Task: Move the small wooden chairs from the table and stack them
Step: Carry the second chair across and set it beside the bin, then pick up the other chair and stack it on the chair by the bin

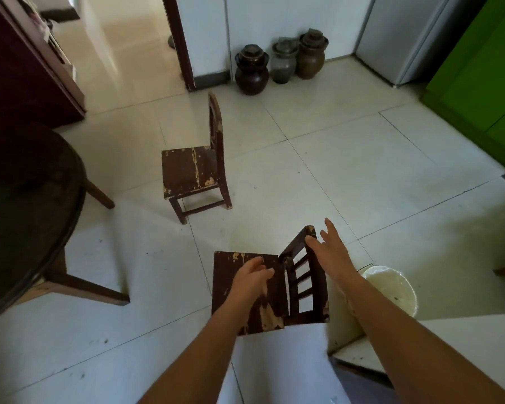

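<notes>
The near wooden chair [247,290] is seen on the tiled floor [362,176], the left hand [252,279] spread loosely above its seat and the right hand [331,247] open beside its backrest; nothing is gripped. Beyond it a second wooden chair [191,170] stands clear, a white bucket [391,287] just right, a round table [27,205] left.

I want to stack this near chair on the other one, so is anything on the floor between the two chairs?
Nothing visible. Only bare tile lies between the near chair under both hands and the far chair. The round table stands off to the left, the white bucket to the right.
</notes>
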`<state>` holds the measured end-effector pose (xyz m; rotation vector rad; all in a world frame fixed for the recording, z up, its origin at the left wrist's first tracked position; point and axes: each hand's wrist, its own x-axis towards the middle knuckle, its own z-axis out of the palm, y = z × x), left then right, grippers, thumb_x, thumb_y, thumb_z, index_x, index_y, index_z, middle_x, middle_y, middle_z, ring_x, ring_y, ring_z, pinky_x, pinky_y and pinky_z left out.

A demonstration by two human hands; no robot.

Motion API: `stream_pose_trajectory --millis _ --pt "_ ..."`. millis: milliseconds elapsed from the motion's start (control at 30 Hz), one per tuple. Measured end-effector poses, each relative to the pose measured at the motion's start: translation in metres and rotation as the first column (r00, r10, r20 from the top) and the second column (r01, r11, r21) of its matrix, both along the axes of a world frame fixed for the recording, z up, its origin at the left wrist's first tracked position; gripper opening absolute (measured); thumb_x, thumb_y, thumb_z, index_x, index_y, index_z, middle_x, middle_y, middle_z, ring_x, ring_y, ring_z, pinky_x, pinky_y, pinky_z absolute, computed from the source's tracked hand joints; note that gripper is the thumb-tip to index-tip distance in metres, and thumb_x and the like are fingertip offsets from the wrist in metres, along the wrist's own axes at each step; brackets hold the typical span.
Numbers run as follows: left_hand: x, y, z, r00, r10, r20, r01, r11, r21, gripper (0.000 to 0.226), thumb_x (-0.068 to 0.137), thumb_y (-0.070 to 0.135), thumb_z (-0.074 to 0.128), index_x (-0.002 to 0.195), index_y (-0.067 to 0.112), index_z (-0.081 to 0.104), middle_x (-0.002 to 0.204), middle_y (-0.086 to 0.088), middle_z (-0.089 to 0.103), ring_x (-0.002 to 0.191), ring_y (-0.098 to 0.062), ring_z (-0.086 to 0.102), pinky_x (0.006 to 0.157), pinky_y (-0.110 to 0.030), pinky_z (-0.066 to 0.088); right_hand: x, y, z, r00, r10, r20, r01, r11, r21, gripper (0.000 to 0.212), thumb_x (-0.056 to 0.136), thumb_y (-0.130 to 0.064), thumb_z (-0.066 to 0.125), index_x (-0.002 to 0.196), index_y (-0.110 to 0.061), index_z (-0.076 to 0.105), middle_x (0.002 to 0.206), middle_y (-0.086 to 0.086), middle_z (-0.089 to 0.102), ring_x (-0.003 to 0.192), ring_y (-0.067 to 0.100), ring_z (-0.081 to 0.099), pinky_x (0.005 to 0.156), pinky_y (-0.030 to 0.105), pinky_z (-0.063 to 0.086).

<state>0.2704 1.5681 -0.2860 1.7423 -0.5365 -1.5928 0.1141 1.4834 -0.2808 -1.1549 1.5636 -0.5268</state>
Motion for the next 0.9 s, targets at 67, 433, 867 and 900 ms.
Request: stream_pose_trajectory --millis 67,433,867,900 --pt "0.026 0.006 0.024 0.999 0.047 0.024 -0.046 0.999 -0.027 0.050 0.088 0.013 0.055 0.136 0.012 0.041 0.132 -0.011 0.051 0.117 -0.026 0.051 0.099 -0.040 0.044 0.013 0.002 0.025 0.999 -0.001 0.035 0.000 1.000 0.017 0.066 0.089 -0.027 0.053 0.146 -0.026 0.019 0.139 0.009 0.047 0.123 0.026 0.046 0.102 0.038 0.035" --pt "0.179 -0.001 0.110 0.981 0.163 0.101 -0.149 0.980 -0.131 0.043 0.089 0.017 0.055 0.130 0.014 0.046 0.125 -0.011 0.054 0.111 -0.025 0.053 0.090 -0.038 0.047 0.122 0.010 0.131 0.980 0.069 0.186 -0.088 0.992 0.093 0.059 0.092 -0.026 0.053 0.145 -0.023 0.026 0.144 0.014 0.042 0.124 0.034 0.048 0.101 0.047 0.042" --pt "0.325 -0.092 0.151 0.994 0.058 0.094 -0.040 0.984 -0.176 0.034 0.087 0.014 0.056 0.120 0.016 0.053 0.108 -0.006 0.057 0.105 -0.024 0.055 0.075 -0.031 0.050 0.256 -0.030 0.140 0.982 -0.028 0.187 0.013 0.997 0.078 0.054 0.092 -0.032 0.050 0.142 -0.025 0.030 0.138 0.014 0.050 0.118 0.034 0.054 0.099 0.048 0.044" --pt "0.331 -0.100 0.152 0.995 0.057 0.084 -0.042 0.984 -0.175 0.034 0.087 0.014 0.056 0.121 0.015 0.054 0.107 -0.006 0.058 0.104 -0.023 0.056 0.074 -0.030 0.049 0.263 -0.035 0.140 0.982 -0.029 0.188 0.015 0.997 0.075 0.053 0.092 -0.033 0.050 0.141 -0.025 0.030 0.137 0.013 0.051 0.118 0.034 0.054 0.098 0.047 0.045"
